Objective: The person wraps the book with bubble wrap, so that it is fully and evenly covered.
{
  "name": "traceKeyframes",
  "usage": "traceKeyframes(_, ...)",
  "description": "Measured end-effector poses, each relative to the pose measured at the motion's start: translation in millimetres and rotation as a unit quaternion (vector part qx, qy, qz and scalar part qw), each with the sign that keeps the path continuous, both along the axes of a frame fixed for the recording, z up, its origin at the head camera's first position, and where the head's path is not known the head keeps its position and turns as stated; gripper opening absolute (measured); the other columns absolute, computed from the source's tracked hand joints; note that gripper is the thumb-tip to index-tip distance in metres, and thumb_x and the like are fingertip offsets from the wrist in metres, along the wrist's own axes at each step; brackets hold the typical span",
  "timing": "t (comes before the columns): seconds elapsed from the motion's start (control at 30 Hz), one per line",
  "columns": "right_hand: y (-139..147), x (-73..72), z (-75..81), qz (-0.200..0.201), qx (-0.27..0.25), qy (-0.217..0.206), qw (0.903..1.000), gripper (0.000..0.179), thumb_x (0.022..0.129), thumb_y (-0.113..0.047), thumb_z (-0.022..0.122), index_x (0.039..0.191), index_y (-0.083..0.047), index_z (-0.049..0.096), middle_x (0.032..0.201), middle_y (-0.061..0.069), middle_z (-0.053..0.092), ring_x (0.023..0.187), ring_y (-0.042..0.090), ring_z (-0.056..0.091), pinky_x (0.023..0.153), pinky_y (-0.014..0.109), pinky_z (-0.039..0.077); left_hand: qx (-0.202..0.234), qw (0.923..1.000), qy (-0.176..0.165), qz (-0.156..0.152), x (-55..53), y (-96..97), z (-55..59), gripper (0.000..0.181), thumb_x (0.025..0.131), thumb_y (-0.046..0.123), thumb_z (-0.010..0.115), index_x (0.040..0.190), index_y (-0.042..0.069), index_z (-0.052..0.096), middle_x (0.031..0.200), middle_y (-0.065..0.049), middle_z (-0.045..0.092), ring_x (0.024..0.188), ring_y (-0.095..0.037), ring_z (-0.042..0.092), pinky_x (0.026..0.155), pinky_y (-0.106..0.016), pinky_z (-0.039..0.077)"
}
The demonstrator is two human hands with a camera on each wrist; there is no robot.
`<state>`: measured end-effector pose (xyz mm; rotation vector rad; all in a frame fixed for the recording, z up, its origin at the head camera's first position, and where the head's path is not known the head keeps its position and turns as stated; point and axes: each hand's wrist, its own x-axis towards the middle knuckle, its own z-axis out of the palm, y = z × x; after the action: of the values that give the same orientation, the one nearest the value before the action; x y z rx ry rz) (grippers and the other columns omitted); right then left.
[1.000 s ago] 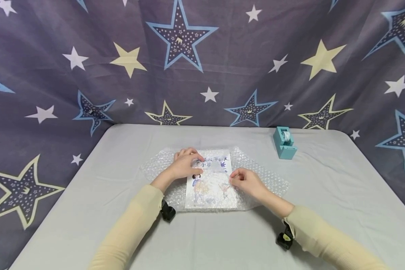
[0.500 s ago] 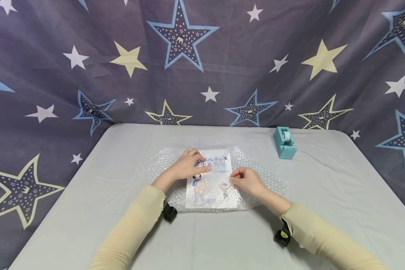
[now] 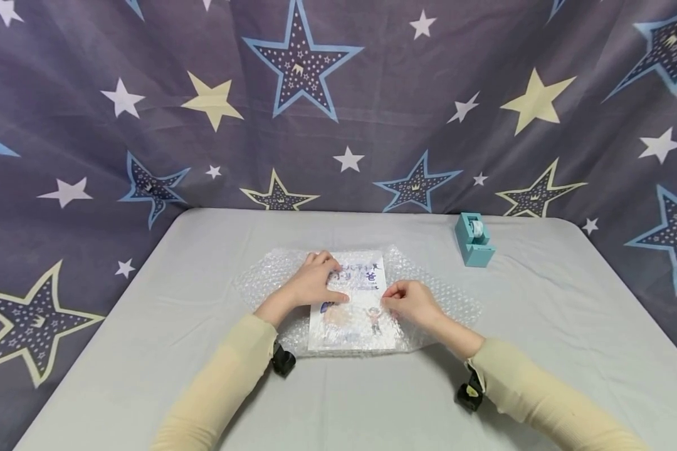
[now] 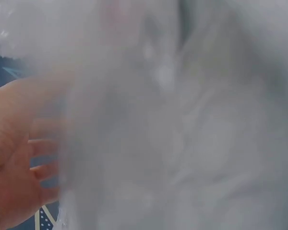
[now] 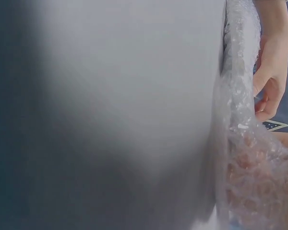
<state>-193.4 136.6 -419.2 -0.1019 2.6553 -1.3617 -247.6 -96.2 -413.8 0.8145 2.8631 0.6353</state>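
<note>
A flat book (image 3: 354, 326) with blue writing and small drawn figures on its cover lies in the middle of the table, with clear bubble wrap (image 3: 442, 297) around it and spread out to both sides. My left hand (image 3: 309, 283) rests on the upper left of the book, thumb and fingers spread. At the book's right edge, my right hand (image 3: 413, 305) pinches the bubble wrap between thumb and curled fingers. The right wrist view shows the wrap (image 5: 252, 177) in front of some fingers. Much of the left wrist view is blurred grey, with part of the left hand (image 4: 14, 153) at its left.
A teal tape dispenser (image 3: 475, 241) with a roll of tape stands at the table's back right. Grey cloth covers the table (image 3: 327, 401). Behind it hangs a dark curtain (image 3: 372, 125) printed with stars.
The left hand's thumb has shifted over the cover, lower than half a second ago, uncovering more blue writing. My right hand stays at the book's right edge, nearly still.
</note>
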Motion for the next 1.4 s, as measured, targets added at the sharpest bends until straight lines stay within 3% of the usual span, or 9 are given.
traceKeyframes(0.23, 4, 1.9, -2.3, 0.011, 0.024, 0.025, 0.9993, 0.008, 0.077, -0.013, 0.068, 0.081, -0.007, 0.065, 0.071, 0.001, 0.061, 0.064, 0.011, 0.053, 0.06, 0.024, 0.044, -0.01, 0.9996, -0.002, -0.027, 2.1, 0.9, -2.3, 0.065, 0.076, 0.045, 0.068, 0.133, 0.028, 0.041, 0.123, -0.003, 0.04, 0.106, -0.024, 0.033, 0.087, -0.043, 0.037)
traceKeyframes(0.33, 9, 3.4, -1.5, 0.016, 0.039, 0.042, 0.9982, 0.008, 0.077, -0.013, 0.069, 0.081, -0.008, 0.065, 0.072, 0.001, 0.061, 0.067, 0.012, 0.053, 0.062, 0.025, 0.044, -0.024, 0.9988, 0.006, -0.042, 3.3, 1.0, -0.7, 0.059, 0.08, 0.045, 0.064, 0.133, 0.032, 0.042, 0.124, -0.004, 0.038, 0.107, -0.025, 0.032, 0.086, -0.043, 0.037)
traceKeyframes(0.63, 32, 11.9, -0.7, 0.053, 0.053, 0.071, 0.9946, 0.009, 0.077, -0.014, 0.069, 0.081, -0.009, 0.063, 0.072, 0.0, 0.06, 0.066, 0.012, 0.053, 0.062, 0.026, 0.044, -0.045, 0.9973, 0.006, -0.057, 6.3, 1.6, 0.4, 0.049, 0.084, 0.046, 0.059, 0.13, 0.032, 0.049, 0.126, -0.006, 0.039, 0.11, -0.026, 0.031, 0.091, -0.045, 0.034)
traceKeyframes(0.93, 64, 19.4, 5.7, 0.071, 0.076, 0.094, 0.9901, 0.019, 0.078, -0.029, 0.07, 0.085, -0.012, 0.063, 0.074, -0.003, 0.061, 0.067, 0.011, 0.054, 0.062, 0.024, 0.044, -0.061, 0.9965, 0.012, -0.056, 4.8, 1.4, 0.2, 0.049, 0.085, 0.048, 0.057, 0.131, 0.034, 0.047, 0.128, -0.006, 0.038, 0.11, -0.025, 0.031, 0.092, -0.044, 0.032)
traceKeyframes(1.4, 122, 27.5, 4.6, 0.017, 0.155, 0.124, 0.98, 0.016, 0.08, -0.02, 0.068, 0.089, -0.008, 0.064, 0.077, -0.001, 0.063, 0.07, 0.011, 0.055, 0.065, 0.027, 0.043, -0.059, 0.9966, 0.005, -0.057, 4.9, 1.9, 0.8, 0.048, 0.085, 0.048, 0.056, 0.131, 0.035, 0.048, 0.127, -0.005, 0.038, 0.111, -0.024, 0.029, 0.092, -0.044, 0.032)
